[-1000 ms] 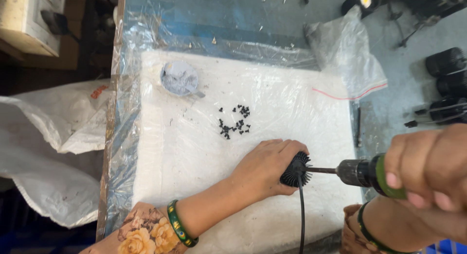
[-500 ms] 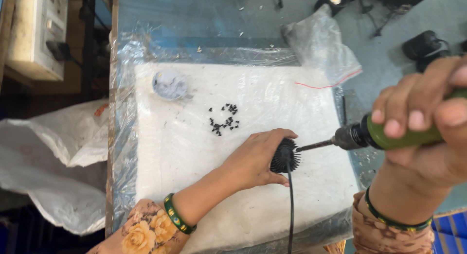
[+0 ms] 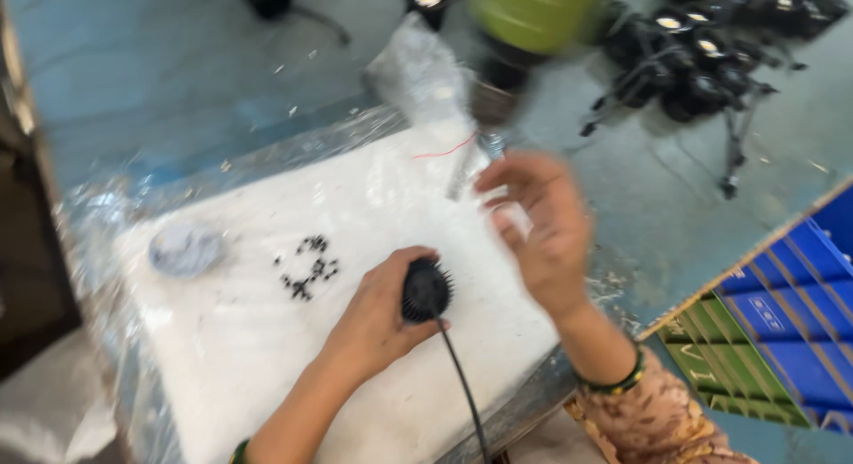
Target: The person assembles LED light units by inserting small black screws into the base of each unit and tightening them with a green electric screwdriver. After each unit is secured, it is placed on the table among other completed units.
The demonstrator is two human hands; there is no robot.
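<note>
My left hand (image 3: 378, 317) grips a black round finned part (image 3: 426, 291) and presses it on the white plastic-covered pad (image 3: 267, 375). A black cable (image 3: 462, 384) runs from the part toward me. My right hand (image 3: 542, 233) hovers just right of the part with its fingers spread and nothing in it. A blurred green power screwdriver (image 3: 533, 20) is above that hand, apart from it. A small scatter of black screws (image 3: 306, 269) lies on the pad, left of the part.
A pale round disc (image 3: 184, 249) lies at the pad's left. A clear plastic bag (image 3: 418, 73) lies at the far edge. Several black lamp parts (image 3: 711, 55) are piled on the blue floor. Blue and green bins (image 3: 800, 322) stand at the right.
My right hand has let go of the green screwdriver, which has moved up and away from the finned part. The view has swung right. My left hand still holds the part.
</note>
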